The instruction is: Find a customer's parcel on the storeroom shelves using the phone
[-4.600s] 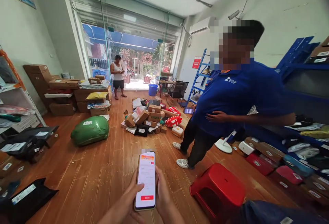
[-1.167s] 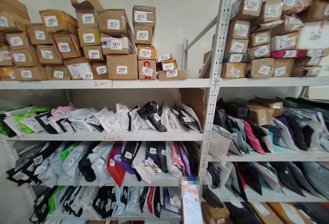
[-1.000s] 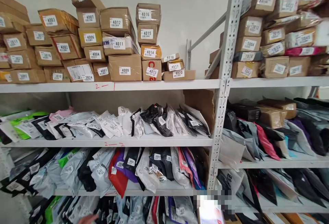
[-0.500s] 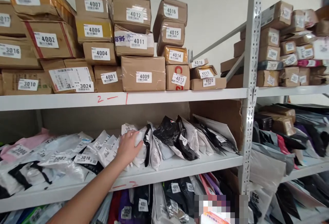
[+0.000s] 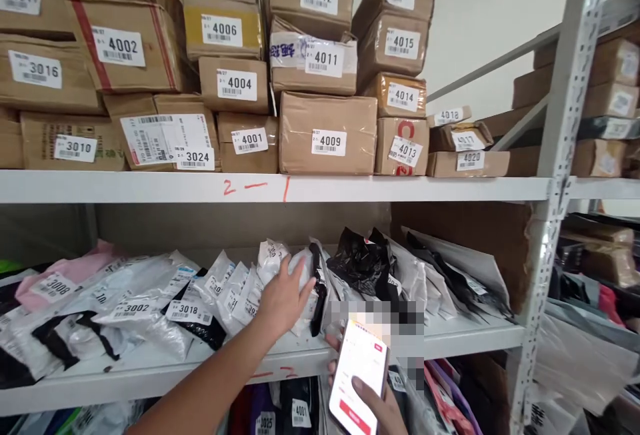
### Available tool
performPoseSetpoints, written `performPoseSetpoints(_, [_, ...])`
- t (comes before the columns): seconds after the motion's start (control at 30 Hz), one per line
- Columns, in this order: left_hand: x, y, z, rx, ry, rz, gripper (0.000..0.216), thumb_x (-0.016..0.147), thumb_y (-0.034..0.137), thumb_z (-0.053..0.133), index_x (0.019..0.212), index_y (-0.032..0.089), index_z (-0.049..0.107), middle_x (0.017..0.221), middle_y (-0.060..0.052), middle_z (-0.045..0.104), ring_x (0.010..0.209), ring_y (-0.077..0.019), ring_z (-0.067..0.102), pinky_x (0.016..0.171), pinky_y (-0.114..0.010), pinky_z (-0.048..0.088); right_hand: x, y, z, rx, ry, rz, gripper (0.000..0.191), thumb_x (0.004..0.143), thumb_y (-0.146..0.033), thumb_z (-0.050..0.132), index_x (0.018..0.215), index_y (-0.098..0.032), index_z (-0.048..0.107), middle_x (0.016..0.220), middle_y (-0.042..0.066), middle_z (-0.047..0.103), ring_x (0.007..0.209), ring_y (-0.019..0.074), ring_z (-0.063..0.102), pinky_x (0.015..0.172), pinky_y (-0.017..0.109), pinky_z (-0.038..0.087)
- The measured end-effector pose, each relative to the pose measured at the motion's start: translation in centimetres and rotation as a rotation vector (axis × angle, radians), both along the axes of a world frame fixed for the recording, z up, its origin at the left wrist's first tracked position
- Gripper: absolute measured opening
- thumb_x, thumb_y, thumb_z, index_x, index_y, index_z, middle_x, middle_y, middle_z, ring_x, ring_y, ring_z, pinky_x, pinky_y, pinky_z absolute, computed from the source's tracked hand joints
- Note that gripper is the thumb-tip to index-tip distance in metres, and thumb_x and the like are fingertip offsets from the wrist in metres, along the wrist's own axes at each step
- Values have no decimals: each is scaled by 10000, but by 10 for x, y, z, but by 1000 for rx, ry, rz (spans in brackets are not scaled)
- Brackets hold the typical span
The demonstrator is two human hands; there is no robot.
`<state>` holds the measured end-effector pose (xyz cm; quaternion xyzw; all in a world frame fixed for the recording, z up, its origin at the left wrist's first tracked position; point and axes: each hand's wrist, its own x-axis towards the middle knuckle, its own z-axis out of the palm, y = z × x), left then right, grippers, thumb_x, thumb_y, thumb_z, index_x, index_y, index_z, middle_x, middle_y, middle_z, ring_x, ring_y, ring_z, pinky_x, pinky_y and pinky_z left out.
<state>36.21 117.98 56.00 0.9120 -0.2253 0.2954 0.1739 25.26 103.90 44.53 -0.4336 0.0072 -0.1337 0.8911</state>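
Note:
My left hand (image 5: 284, 296) reaches onto the middle shelf with its fingers spread, against a white plastic parcel bag (image 5: 303, 318). It looks open and not wrapped round the bag; the contact under the palm is hidden. Just right of the fingers stands a narrow black parcel bag (image 5: 318, 288). Low in the view, in front of the shelf edge, my right hand (image 5: 383, 405) grips a smartphone (image 5: 357, 372). The phone's screen is lit, white with a red button, and my thumb lies over it. Pixelated blocks cover the area around the phone's top.
Labelled cardboard boxes (image 5: 327, 132) are stacked on the upper shelf (image 5: 150, 187). Soft parcels, such as a bag marked 3002 (image 5: 135, 308), lean along the middle shelf (image 5: 493, 340). More bags fill the lower level. A perforated metal post (image 5: 543, 275) stands at the right.
The view has moved closer and turned left. My right hand with the phone has risen into view from the bottom edge. My left hand stays at the same bags, its fingers spread wider.

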Motion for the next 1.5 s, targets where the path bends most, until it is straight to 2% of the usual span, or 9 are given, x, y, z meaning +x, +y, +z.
performPoseSetpoints(0.17, [40,33,51,-267,-33,178,599,877,348,473,1400,97,321,1398,-191,395,1286,-338,383,1068,-432,305,20,11,13,97,-86,87,874,510,-339,857,1232,-100,426,1075,159,673,786,224,672,684,300,551])
performPoseSetpoints(0.23, [65,39,59,-326,110,237,661,818,366,579,1350,38,365,1384,-254,401,1231,-343,456,1007,-422,378,24,12,13,114,-98,103,874,534,-330,847,1258,-100,414,1026,154,687,778,221,670,666,289,548])
performPoseSetpoints(0.37, [95,39,51,-319,382,165,351,801,386,622,1027,117,619,1106,-120,646,1044,-224,598,922,-395,462,27,9,12,139,-99,125,924,543,-305,842,1324,-107,391,921,129,707,756,221,667,640,285,536])
performPoseSetpoints(0.73, [77,55,39,-513,612,61,144,813,231,519,881,131,597,700,0,603,600,-119,574,550,-254,452,46,-1,0,170,-102,154,994,557,-330,842,1367,-66,329,932,162,701,739,222,665,659,303,529])
performPoseSetpoints(0.87, [72,61,29,-414,486,21,78,706,180,556,761,144,598,774,-47,653,818,-211,628,700,-288,456,47,3,-4,141,-133,179,908,567,-352,833,1317,-66,409,894,149,701,743,202,651,666,286,493])
performPoseSetpoints(1.0, [69,64,24,-421,484,5,377,669,234,544,1031,143,498,897,-77,673,854,-239,649,724,-306,501,34,-6,-3,122,-181,170,774,562,-370,811,1214,-90,503,864,135,693,723,199,632,652,289,455])
performPoseSetpoints(1.17, [57,74,48,-449,323,43,653,716,501,542,1221,132,353,1346,-186,440,1259,-290,435,1050,-386,359,10,-38,-6,79,-277,169,787,571,-449,758,1219,-82,503,860,153,673,744,227,622,666,314,425])
performPoseSetpoints(1.3, [29,42,74,-408,-64,45,594,753,607,471,1225,246,446,1296,-69,492,1174,-313,491,990,-461,400,6,-71,-17,39,-401,184,834,605,-494,711,1290,-95,452,895,165,665,775,258,627,690,339,429])
performPoseSetpoints(1.5, [5,-74,74,138,-149,-394,456,775,509,491,1140,248,573,1297,-44,529,1205,-241,461,1047,-403,364,-2,-91,-13,232,-358,67,760,583,-455,737,1239,-145,514,1199,177,591,793,253,623,669,348,472])
